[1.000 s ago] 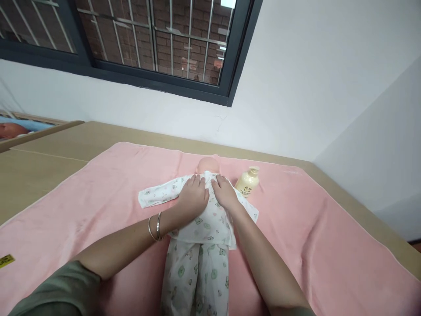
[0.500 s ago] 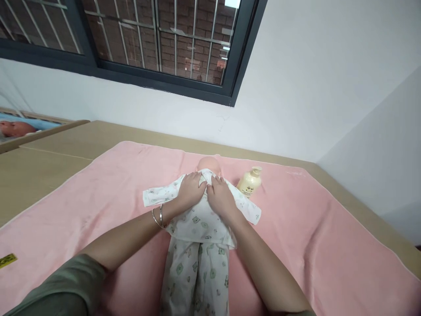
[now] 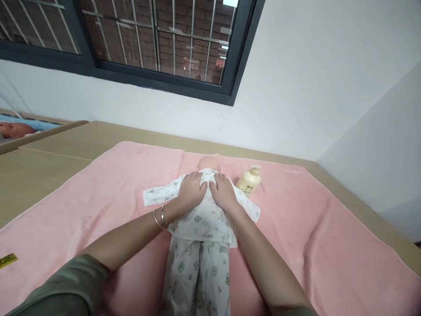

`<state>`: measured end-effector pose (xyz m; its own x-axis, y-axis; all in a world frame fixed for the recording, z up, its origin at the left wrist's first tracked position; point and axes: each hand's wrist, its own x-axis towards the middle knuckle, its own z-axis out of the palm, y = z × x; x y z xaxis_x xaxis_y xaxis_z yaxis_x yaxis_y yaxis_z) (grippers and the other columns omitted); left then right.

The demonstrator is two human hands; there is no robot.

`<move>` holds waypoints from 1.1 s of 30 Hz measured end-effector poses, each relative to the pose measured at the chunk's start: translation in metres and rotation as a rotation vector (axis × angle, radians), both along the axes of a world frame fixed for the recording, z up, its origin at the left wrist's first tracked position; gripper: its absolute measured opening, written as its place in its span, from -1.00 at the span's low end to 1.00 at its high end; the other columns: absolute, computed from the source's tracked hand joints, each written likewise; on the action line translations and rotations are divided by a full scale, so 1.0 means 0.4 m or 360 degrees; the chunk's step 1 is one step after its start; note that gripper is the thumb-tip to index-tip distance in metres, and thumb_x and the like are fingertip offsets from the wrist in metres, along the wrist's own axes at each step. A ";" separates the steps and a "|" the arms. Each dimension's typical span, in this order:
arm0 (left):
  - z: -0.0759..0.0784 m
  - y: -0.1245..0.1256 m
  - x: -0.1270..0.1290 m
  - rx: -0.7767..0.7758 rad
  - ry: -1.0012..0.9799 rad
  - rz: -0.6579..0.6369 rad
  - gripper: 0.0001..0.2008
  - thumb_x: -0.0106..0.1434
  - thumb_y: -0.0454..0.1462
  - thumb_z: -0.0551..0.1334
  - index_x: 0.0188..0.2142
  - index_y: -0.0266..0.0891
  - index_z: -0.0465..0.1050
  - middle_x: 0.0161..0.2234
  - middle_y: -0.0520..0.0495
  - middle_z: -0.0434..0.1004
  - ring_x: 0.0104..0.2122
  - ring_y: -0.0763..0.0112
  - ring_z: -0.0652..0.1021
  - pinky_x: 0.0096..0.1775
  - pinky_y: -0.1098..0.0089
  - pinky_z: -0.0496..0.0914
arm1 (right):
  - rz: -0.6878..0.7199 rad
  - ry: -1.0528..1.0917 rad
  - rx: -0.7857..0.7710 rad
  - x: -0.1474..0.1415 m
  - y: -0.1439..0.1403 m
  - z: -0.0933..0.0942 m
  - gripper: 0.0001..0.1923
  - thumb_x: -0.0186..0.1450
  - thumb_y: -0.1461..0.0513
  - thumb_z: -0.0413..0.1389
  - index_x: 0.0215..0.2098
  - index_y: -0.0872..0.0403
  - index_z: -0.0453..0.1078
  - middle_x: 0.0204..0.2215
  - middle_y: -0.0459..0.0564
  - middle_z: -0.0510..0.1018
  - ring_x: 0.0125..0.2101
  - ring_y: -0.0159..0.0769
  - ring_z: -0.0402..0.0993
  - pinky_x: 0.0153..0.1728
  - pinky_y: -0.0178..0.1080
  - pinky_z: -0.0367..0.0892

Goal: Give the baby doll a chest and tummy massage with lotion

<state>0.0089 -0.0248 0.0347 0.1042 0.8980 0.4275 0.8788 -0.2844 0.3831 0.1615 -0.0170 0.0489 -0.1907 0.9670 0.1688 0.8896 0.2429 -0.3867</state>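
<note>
A baby doll (image 3: 208, 163) lies on a pink blanket (image 3: 125, 175), its head pointing away from me. It wears a white patterned top (image 3: 202, 221) with both sleeves spread out, and matching trousers (image 3: 197, 276). My left hand (image 3: 192, 191) rests flat on the left of the top's chest, fingers stretched toward the shoulder. On the other side, my right hand (image 3: 224, 192) lies in the same way, its thumb near the left one. Neither hand grips anything. Just past the right sleeve is a cream pump bottle (image 3: 250, 181).
The blanket covers a wooden surface (image 3: 49, 175) against a white wall (image 3: 279, 87). A barred window (image 3: 158, 44) is above. At far left, another doll (image 3: 16, 129) lies in a wood-edged bed. A yellow label (image 3: 8, 260) sits on the blanket's left.
My right hand has shifted slightly right, and its thumb and fingers now lie flatter on the top, a little farther from the left hand. The left hand has barely moved.
</note>
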 end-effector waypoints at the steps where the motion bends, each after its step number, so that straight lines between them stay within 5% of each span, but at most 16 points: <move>1: -0.001 -0.005 0.003 0.0016 0.0035 0.0010 -0.59 0.43 -0.22 0.02 0.13 -0.37 0.42 0.10 -0.32 0.55 0.13 0.03 0.50 0.21 0.05 0.32 | 0.0032 0.0015 -0.0019 0.007 0.003 0.001 -0.39 0.52 0.07 -0.13 0.40 0.26 0.16 0.41 0.27 0.17 0.44 -0.01 -0.03 0.40 0.00 -0.09; 7: -0.007 -0.022 0.017 0.0026 0.0154 0.0010 -0.54 0.43 -0.24 0.00 0.22 -0.40 0.34 0.22 -0.37 0.45 0.26 -0.04 0.39 0.28 -0.02 0.21 | 0.0142 0.0050 -0.0089 0.030 0.007 0.019 -0.41 0.54 0.07 -0.14 0.41 0.23 0.14 0.43 0.23 0.15 0.46 -0.02 -0.12 0.39 0.01 -0.06; 15: 0.046 0.055 -0.051 -0.0469 -0.0105 -0.0236 -0.55 0.44 -0.10 -0.04 0.06 -0.30 0.46 0.11 -0.30 0.57 0.12 0.06 0.54 0.12 0.17 0.38 | 0.0106 -0.0152 -0.0103 -0.039 -0.068 0.046 -0.40 0.52 0.15 -0.18 0.41 0.35 0.12 0.39 0.36 0.20 0.42 0.02 0.03 0.36 -0.01 0.02; 25: 0.003 -0.056 0.026 0.0121 0.0323 -0.0147 -0.60 0.44 -0.23 0.03 0.15 -0.40 0.37 0.22 -0.44 0.41 0.25 -0.07 0.39 0.22 -0.01 0.28 | 0.0217 0.0017 -0.0008 0.040 0.019 0.032 -0.59 0.54 0.11 -0.18 0.06 0.13 0.42 0.14 0.19 0.52 0.18 -0.11 0.37 0.22 -0.09 0.20; 33: 0.027 0.028 -0.028 -0.0176 0.0016 -0.0190 -0.63 0.45 -0.19 -0.03 0.02 -0.30 0.47 0.02 -0.28 0.60 0.05 0.09 0.55 0.10 0.14 0.41 | 0.0093 -0.0285 0.0098 -0.029 -0.053 0.043 -0.49 0.51 0.20 -0.16 0.29 0.30 0.30 0.26 0.32 0.41 0.30 0.02 0.26 0.32 -0.06 0.08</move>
